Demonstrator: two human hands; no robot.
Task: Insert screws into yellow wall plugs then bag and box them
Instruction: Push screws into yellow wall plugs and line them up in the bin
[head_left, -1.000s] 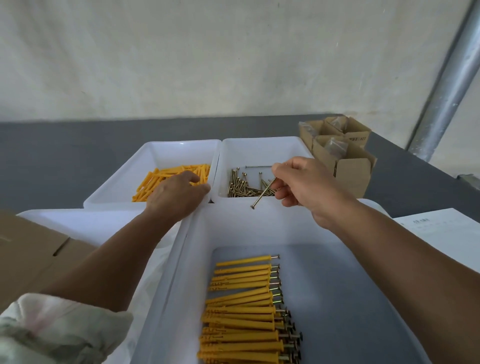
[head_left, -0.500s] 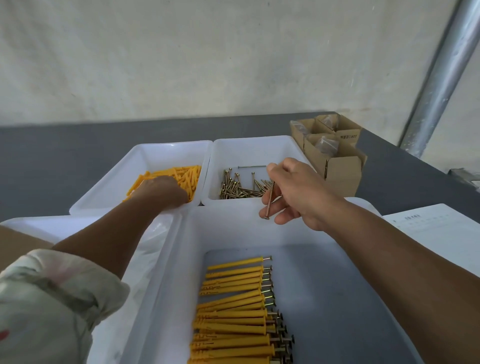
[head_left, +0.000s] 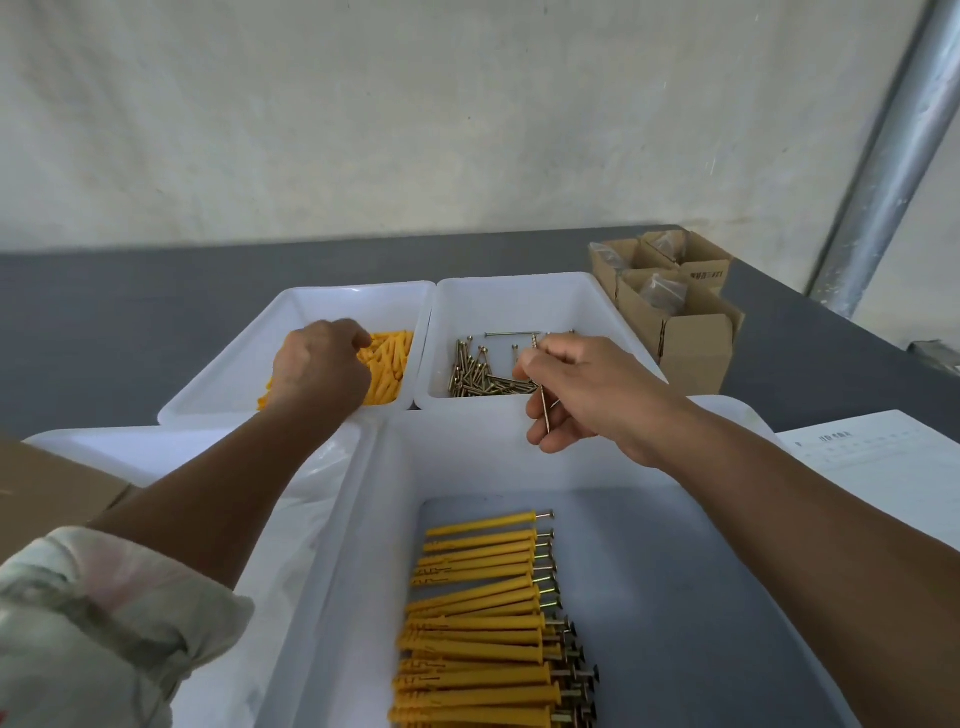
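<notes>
The right hand (head_left: 582, 395) pinches 1 screw (head_left: 544, 410) nearly upright between thumb and fingers, above the near rim of the white screw tray (head_left: 519, 286), where loose screws (head_left: 480, 374) lie. The left hand (head_left: 319, 366) reaches into the neighbouring plug tray (head_left: 311, 301), fingers curled down onto the heap of yellow wall plugs (head_left: 387, 364); whether it grips one I cannot tell. Nearest on the grey worktop (head_left: 104, 312), a larger tray (head_left: 363, 519) holds a row of assembled plugs (head_left: 478, 623), their screw heads pointing right.
</notes>
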